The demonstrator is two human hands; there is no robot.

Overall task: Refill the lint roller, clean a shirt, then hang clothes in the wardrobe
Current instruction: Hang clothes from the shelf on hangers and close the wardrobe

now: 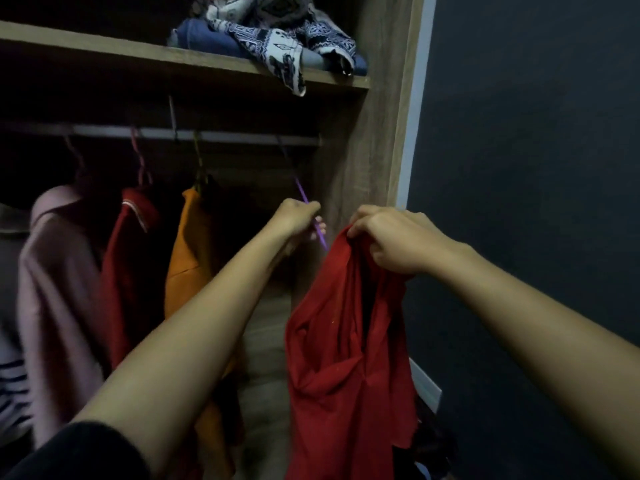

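Your left hand [298, 216] is curled round a thin purple plastic hanger [300, 190] slanting down from the right end of the metal wardrobe rail [225, 136]. Your right hand [391, 242] grips the bunched top of a red cloth shirt [346, 358], which hangs below the rail's right end, just beside the hanger.

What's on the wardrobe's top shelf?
Folded blue clothes under a blue-white patterned cloth that overhangs the shelf edge. Shelf's left side is too dark to tell.
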